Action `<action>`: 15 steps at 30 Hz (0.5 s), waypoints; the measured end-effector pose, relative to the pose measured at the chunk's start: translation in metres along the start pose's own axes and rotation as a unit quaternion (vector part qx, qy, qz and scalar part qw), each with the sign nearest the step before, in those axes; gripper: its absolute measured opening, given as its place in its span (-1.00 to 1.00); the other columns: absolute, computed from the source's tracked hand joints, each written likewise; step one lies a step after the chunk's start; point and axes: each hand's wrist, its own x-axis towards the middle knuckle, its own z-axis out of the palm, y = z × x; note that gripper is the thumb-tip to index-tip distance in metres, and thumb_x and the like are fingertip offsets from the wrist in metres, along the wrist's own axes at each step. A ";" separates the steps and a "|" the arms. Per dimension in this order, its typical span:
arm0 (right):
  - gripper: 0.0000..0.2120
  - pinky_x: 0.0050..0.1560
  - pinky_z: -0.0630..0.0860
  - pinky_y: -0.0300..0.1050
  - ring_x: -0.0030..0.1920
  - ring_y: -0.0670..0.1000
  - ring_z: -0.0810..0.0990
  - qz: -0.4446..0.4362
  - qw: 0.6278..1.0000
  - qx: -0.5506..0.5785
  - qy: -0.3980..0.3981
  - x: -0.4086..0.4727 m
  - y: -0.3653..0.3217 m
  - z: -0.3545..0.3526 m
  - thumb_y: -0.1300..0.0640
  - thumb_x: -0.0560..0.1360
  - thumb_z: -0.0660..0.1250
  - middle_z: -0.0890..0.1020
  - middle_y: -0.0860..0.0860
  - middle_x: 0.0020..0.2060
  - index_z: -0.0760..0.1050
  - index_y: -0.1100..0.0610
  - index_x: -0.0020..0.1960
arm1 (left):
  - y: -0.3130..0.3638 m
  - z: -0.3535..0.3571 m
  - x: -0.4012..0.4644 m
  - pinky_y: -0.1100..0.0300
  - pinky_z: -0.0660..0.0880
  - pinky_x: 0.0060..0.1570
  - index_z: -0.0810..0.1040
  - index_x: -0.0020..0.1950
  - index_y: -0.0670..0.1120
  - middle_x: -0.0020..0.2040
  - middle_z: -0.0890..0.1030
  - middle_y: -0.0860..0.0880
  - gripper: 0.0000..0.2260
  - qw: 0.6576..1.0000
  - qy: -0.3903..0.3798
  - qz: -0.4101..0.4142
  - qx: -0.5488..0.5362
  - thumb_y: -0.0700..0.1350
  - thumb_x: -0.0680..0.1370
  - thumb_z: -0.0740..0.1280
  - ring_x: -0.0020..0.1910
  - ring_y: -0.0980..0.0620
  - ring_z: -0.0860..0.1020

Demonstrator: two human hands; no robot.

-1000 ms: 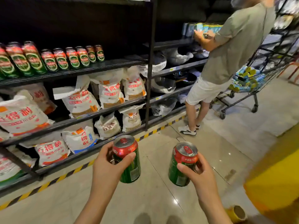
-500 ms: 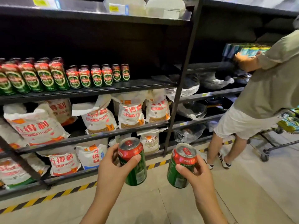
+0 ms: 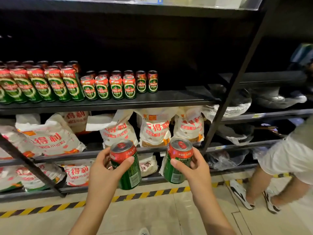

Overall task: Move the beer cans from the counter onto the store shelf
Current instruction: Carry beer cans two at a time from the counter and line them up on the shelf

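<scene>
A store aisle with a pale tiled floor (image 3: 152, 216) and a yellow-and-black hazard stripe (image 3: 147, 195) runs along black metal shelving. Nearest, the left hand (image 3: 103, 168) wraps a green-and-red Tsingtao beer can (image 3: 126, 164), thumb across its front and fingers behind, the can tipped slightly with its top toward the shelves. Just to the right of that grip, the right hand (image 3: 196, 168) holds a second beer can (image 3: 178, 160) the same way, thumb on its face; the two cans are near each other but apart. Beyond and below both grips lie white flour bags (image 3: 154, 131) on the lower shelves. Above and past the grips, the can shelf (image 3: 177, 98) carries rows of matching cans (image 3: 110, 87), with bare board to their right, directly above the held cans. Off to the right of the right hand, another person's legs and sneakers (image 3: 240, 194) stand close by. Both cans are carried, not yet shelved. The risks, as I judge them: a one-handed hold on a slick can could slip during the lift, a rim could catch the shelf edge, setting down could knock the standing row over, and the bystander could bump the right elbow.
</scene>
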 end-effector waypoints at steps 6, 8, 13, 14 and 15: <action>-0.49 -0.05 0.54 -0.29 0.03 -0.21 0.60 0.010 1.000 0.007 -0.004 0.096 -0.009 0.016 0.18 0.25 0.55 0.64 -0.16 0.02 0.48 -0.11 0.13 | 0.002 0.040 0.100 -0.01 0.48 0.17 0.51 0.10 0.08 0.05 0.61 0.04 -0.60 1.000 -0.020 0.014 0.002 -0.15 0.33 0.52 0.08 0.04 0.56; -0.50 0.01 0.53 -0.24 0.00 -0.21 0.61 0.007 1.000 0.009 0.002 0.125 -0.013 0.020 0.12 0.23 0.55 0.65 -0.16 0.00 0.50 -0.13 0.10 | 0.004 0.057 0.132 0.07 0.49 0.11 0.49 0.13 0.06 0.07 0.60 0.05 -0.55 0.999 -0.023 0.021 0.006 -0.15 0.31 0.54 0.08 0.04 0.55; -0.48 0.10 0.53 -0.15 0.05 -0.16 0.62 0.010 1.000 0.014 -0.007 0.191 -0.013 0.028 0.18 0.29 0.54 0.67 -0.10 0.03 0.49 -0.05 0.20 | 0.006 0.091 0.191 0.29 0.45 -0.03 0.46 0.20 0.02 0.09 0.57 0.07 -0.47 0.999 -0.026 0.022 0.022 -0.13 0.29 0.56 0.08 0.10 0.54; -0.49 0.08 0.54 -0.17 0.04 -0.16 0.63 0.009 1.000 0.011 -0.015 0.205 -0.014 0.030 0.19 0.30 0.54 0.67 -0.10 0.03 0.49 -0.04 0.20 | 0.005 0.096 0.201 0.28 0.46 -0.03 0.47 0.16 0.04 0.07 0.58 0.07 -0.49 0.999 -0.026 0.022 0.022 -0.13 0.28 0.56 0.06 0.11 0.54; -0.51 0.06 0.54 -0.17 0.04 -0.15 0.63 0.007 1.000 0.006 -0.025 0.220 -0.014 0.033 0.19 0.31 0.53 0.67 -0.09 0.02 0.50 -0.03 0.19 | 0.005 0.101 0.211 0.26 0.47 -0.01 0.47 0.13 0.07 0.05 0.59 0.07 -0.51 0.999 -0.024 0.022 0.020 -0.13 0.27 0.56 0.05 0.11 0.55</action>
